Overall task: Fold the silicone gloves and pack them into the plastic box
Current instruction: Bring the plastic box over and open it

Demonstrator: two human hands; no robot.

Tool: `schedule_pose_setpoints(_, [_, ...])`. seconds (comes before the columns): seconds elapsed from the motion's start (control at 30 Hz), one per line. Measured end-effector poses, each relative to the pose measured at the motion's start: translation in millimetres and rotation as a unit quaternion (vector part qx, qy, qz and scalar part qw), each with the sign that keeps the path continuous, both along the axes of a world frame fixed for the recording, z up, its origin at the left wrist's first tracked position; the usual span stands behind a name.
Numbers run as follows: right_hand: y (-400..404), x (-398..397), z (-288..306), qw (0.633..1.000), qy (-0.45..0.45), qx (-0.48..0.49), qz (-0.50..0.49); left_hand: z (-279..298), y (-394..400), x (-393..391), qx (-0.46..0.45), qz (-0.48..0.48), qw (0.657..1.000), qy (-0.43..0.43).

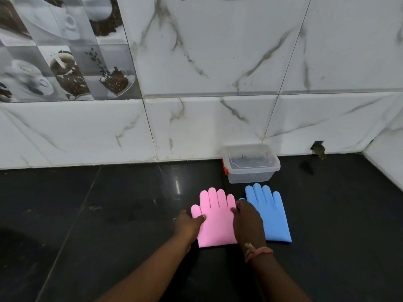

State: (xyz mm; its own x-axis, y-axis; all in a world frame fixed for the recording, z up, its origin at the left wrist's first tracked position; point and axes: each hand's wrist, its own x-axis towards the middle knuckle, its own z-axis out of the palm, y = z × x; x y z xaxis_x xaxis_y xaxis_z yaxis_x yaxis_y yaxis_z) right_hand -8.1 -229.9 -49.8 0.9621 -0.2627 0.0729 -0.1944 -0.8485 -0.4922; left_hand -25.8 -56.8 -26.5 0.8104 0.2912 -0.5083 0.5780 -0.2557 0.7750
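Observation:
A pink silicone glove (214,216) lies flat on the black counter, fingers pointing toward the wall. To its right, a blue silicone glove (271,213) lies flat the same way. My left hand (188,224) rests at the pink glove's left edge with the thumb pressed on it. My right hand (247,221) lies over the pink glove's right edge and covers part of the blue glove's left side. Behind the gloves stands a clear plastic box (250,163) with a red latch, its lid off, against the wall.
The black counter (109,214) meets a white marble-tiled wall (218,116) at the back and a side wall at the far right. A small hole (318,148) shows in the wall right of the box.

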Motion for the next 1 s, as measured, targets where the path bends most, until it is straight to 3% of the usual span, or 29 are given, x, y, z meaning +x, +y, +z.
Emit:
schedule_pose_setpoints(0.1, [-14, 22, 19, 0.977, -0.039, 0.201, -0.062, 2, 4, -9, -0.026, 0.041, 0.999, -0.005])
schedule_pose_setpoints(0.13, [-17, 33, 28, 0.938, -0.016, 0.332, -0.098, 4, 6, -11, -0.041, 0.057, 0.997, -0.008])
schedule_pose_setpoints(0.17, [-21, 46, 36, 0.872, 0.02, 0.47, -0.134, 7, 6, -13, -0.056, 0.07, 0.996, -0.013])
schedule_pose_setpoints(0.23, [-28, 69, 53, 0.755, 0.066, 0.626, -0.183, 18, 7, -18, -0.073, 0.08, 0.994, -0.023])
schedule_pose_setpoints(0.4, [-32, 108, 70, 0.594, 0.128, 0.77, -0.195, 34, 11, -39, -0.086, 0.079, 0.992, -0.056])
schedule_pose_setpoints(0.47, [-32, 111, 70, 0.554, 0.14, 0.804, -0.167, 32, 14, -53, -0.096, 0.107, 0.988, -0.058])
schedule_pose_setpoints(0.5, [-32, 111, 68, 0.564, 0.142, 0.798, -0.155, 29, 16, -61, -0.105, 0.124, 0.985, -0.055])
schedule_pose_setpoints(0.7, [-27, 93, 71, 0.73, 0.079, 0.657, -0.171, 4, 16, -108, -0.146, 0.23, 0.962, -0.023])
schedule_pose_setpoints(0.87, [-11, 35, 86, 0.783, 0.1, 0.613, 0.028, 6, 29, -127, -0.204, 0.285, 0.935, -0.048])
schedule_pose_setpoints(1.0, [1, -19, 97, 0.878, 0.119, 0.413, 0.209, 21, 56, -135, -0.309, 0.318, 0.891, -0.095])
